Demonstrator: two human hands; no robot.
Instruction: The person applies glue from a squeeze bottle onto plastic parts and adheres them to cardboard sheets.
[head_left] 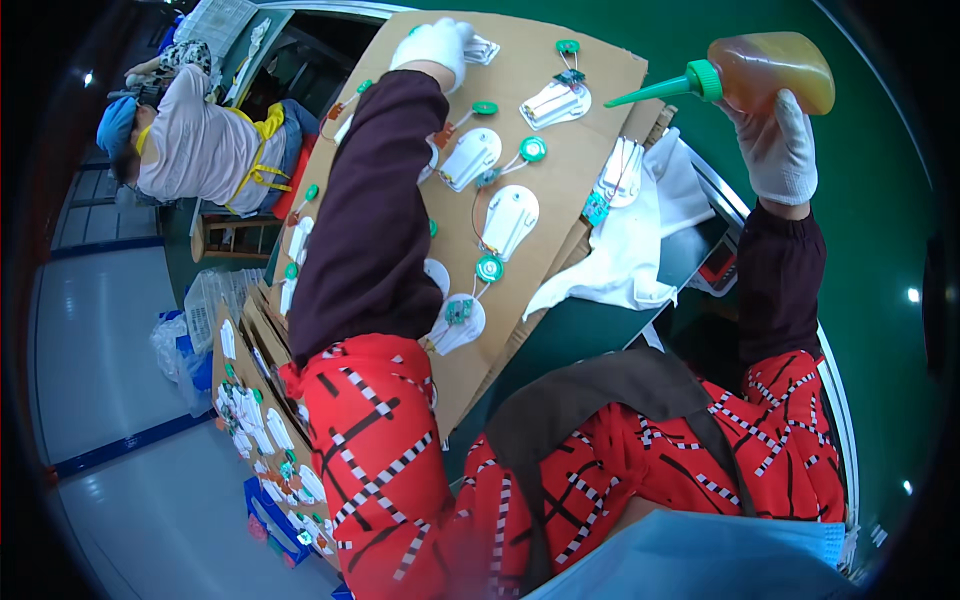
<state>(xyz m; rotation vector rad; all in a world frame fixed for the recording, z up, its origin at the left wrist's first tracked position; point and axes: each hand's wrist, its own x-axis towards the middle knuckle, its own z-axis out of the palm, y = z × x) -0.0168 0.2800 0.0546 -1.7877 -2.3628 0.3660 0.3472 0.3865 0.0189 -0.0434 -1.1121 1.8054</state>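
My right hand [778, 158], in a white glove, is raised at the right and grips a squeeze bottle [775, 72] of amber liquid. The bottle lies tilted on its side, its long green nozzle [655, 90] pointing left over the cardboard. At the far end of the cardboard sheet [560, 215], my gloved left hand [437, 50] is beside a white plastic housing [482, 50]; its fingertips are hidden, so contact is unclear. Several white teardrop-shaped housings [510, 220] lie on the sheet, with green round discs [533, 149] and small green circuit boards [459, 311] wired to some.
A white cloth [625, 265] hangs at the cardboard's right edge, near another wired housing [621, 175]. More housings lie on a lower cardboard sheet [262, 440] at left. A co-worker [205, 145] sits at the far left. Clear plastic bags [180, 360] are near the floor.
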